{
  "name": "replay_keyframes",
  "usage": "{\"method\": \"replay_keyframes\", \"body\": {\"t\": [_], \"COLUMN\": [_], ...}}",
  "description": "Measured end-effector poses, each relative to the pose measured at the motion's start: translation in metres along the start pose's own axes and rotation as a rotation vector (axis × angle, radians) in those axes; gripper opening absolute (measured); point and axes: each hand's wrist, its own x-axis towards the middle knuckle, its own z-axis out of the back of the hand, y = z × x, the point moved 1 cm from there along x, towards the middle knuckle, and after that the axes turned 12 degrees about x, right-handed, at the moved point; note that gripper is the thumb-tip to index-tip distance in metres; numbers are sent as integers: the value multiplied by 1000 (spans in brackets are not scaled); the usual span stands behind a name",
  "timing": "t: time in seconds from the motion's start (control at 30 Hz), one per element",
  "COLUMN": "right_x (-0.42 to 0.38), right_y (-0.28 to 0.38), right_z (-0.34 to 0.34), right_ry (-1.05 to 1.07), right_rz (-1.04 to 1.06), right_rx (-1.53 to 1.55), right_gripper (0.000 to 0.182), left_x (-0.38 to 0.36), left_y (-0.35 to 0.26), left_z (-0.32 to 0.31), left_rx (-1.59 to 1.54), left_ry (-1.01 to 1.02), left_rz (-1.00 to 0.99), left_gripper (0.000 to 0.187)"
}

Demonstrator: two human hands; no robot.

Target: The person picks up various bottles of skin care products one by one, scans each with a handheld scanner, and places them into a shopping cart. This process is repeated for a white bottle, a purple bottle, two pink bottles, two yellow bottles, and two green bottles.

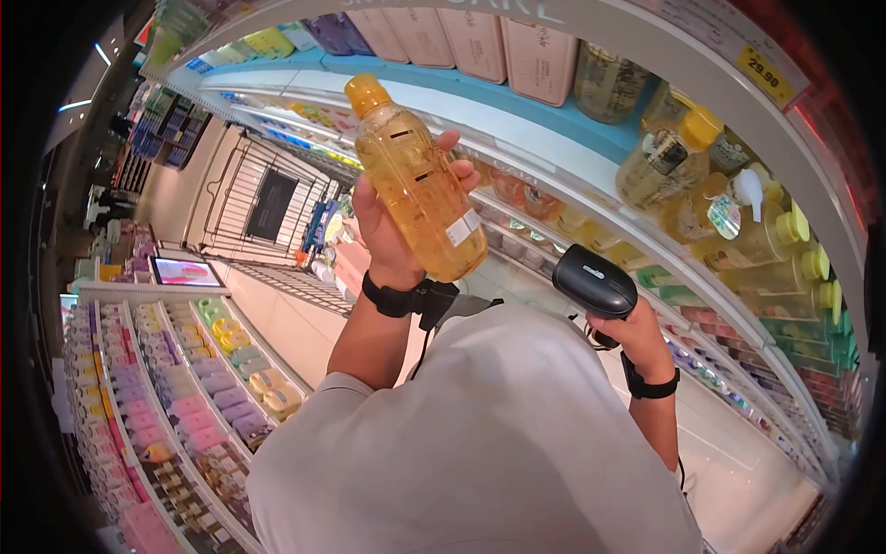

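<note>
My left hand (377,226) is wrapped round a clear bottle of yellow liquid (415,189) with a yellow cap. The bottle leans with its cap toward the upper left, and a small white sticker (462,228) shows near its base. In my right hand (637,331) is a black handheld barcode scanner (595,282), its head raised and its grip mostly hidden by my fingers. Bottle and scanner are apart. Both wrists wear black straps, and a dark device is fixed at the left one.
Curved shelves (544,120) hold pink boxes (537,60) and yellow bottles (664,166). A yellow price tag (766,76) hangs at the upper right. A wire shopping cart (258,208) stands at the left, beyond a rack of colourful products (185,397) with a small screen (185,271).
</note>
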Motion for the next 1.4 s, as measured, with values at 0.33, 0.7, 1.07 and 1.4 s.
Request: {"method": "replay_keyframes", "body": {"t": [0.33,0.7,1.07,1.4], "right_x": [40,69,100,129], "right_y": [27,31,28,8], "right_z": [-44,-94,-139,-176], "right_ry": [362,354,248,173], "right_rz": [-59,-60,-53,-32], "right_rx": [-104,-259,-230,-173], "right_gripper": [49,49,43,34], "left_x": [-57,-46,-23,-17], "left_y": [13,-11,-49,-75], "left_z": [51,81,118,150], "left_rx": [-168,-29,-13,105], "left_ry": [-277,-294,-175,-75], "left_rz": [71,67,64,40], "left_gripper": [88,86,88,91]}}
